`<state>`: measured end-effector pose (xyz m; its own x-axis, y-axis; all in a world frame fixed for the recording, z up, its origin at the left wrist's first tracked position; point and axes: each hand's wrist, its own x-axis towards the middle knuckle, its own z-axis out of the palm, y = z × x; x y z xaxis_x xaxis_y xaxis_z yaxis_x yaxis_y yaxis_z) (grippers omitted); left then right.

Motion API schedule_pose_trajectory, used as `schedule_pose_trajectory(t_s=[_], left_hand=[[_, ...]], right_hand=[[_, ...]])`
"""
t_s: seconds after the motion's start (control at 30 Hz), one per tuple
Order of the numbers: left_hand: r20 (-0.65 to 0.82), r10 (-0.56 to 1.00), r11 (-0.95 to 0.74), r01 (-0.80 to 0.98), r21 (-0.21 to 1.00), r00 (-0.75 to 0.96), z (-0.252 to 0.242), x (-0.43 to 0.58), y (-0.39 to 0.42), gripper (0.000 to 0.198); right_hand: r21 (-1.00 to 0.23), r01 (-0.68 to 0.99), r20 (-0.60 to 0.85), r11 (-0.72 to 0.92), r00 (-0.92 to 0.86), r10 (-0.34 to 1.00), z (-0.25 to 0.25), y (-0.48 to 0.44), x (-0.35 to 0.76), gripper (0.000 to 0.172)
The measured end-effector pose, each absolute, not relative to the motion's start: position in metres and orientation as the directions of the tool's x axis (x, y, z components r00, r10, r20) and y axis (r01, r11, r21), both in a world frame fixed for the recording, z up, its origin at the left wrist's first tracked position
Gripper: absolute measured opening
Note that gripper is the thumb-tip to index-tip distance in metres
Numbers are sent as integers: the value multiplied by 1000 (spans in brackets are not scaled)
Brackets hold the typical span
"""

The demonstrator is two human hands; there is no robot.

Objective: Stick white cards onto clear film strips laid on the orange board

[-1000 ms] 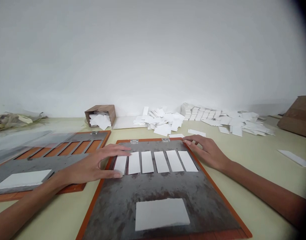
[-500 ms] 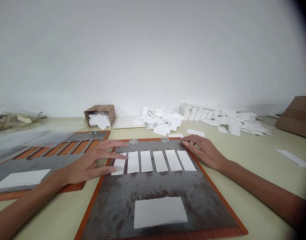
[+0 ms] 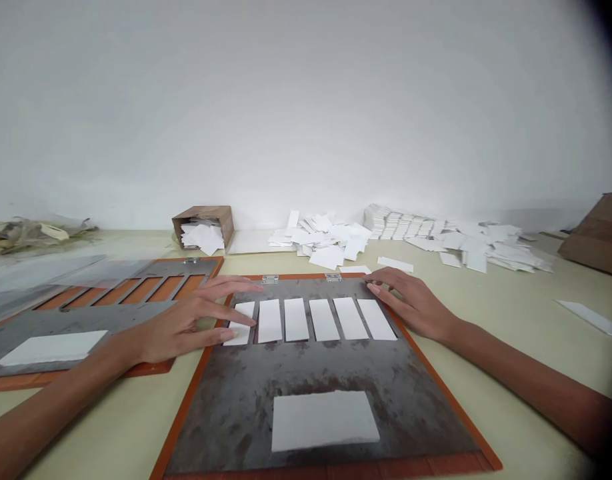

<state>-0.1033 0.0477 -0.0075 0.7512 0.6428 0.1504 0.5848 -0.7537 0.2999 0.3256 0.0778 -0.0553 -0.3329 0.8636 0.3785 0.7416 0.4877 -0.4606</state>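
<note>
My left hand (image 3: 186, 325) lies open at the left of a scuffed grey metal plate (image 3: 316, 407), which is hinged to an orange board. Its fingertips rest on the leftmost of several white paper strips (image 3: 239, 323), partly covering it. The other strips (image 3: 323, 320) lie side by side in slots across the plate. My right hand (image 3: 413, 303) rests open on the plate's top right corner, holding nothing. A white paper sheet (image 3: 325, 421) lies near the plate's front edge.
A second slotted metal plate (image 3: 111, 293) on an orange board, with a white sheet (image 3: 52, 348), stands left. Behind are a tipped cardboard box of paper (image 3: 203, 227) and paper piles (image 3: 321, 237). A white strip (image 3: 593, 319) lies right.
My left hand has drawn slightly back and left, uncovering more of the leftmost strip. My right hand has barely moved. The view has tilted slightly.
</note>
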Motion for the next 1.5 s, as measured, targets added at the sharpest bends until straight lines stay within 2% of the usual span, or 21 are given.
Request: schedule_pose_trajectory(t_s=[0.37,0.6,0.73,0.9,1.27,1.4,1.5], left_hand=[[196,631,-763,555,333,750,-9,-106,49,35],[312,662,-748,573,336,681,-8,-98,48,45],[223,704,-710,662,241,674,-8,-80,41,44],[118,652,-755,629,185,749,-9,-62,34,44],[121,676,-718,612,332,727,-7,-70,35,38],[159,752,-650,679,342,640,-11,-71,35,43],[131,803,-587,732,346,582,-16,-69,38,46]], right_hand=[[-433,753,378,496,-348,858,-59,81,328,44],[-426,754,376,500,-355,856,-59,80,328,44],[-414,764,382,494,-347,857,-61,82,328,44],[-401,769,385,498,-351,853,-62,82,329,45],[-415,767,372,489,-348,861,-62,83,329,45],[-421,768,372,483,-339,864,-62,82,329,44],[-419,765,368,489,-349,862,-61,81,328,43]])
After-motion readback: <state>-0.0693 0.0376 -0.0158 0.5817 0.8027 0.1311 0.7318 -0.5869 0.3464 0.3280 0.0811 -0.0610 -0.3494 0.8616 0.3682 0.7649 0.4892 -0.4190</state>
